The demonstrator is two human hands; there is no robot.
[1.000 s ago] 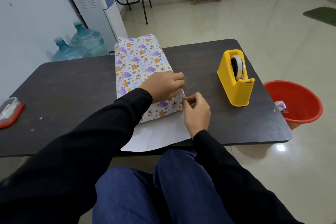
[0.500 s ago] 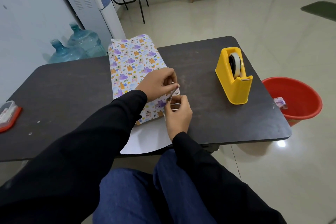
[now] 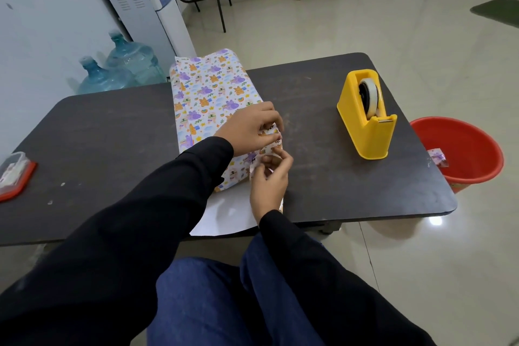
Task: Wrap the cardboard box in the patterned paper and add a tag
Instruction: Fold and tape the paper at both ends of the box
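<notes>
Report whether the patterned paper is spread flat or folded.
Folded: patterned paper is wrapped over, print up; left hand and right hand pinch its edge.

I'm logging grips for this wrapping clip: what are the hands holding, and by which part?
Both pinch the patterned paper at its folded right edge, the left hand farther, the right hand nearer the person.

Purple-and-orange cartoon-print patterned paper (image 3: 209,93), yellow tape dispenser (image 3: 365,126), red bucket (image 3: 460,149), dark brown table (image 3: 112,132)
</notes>
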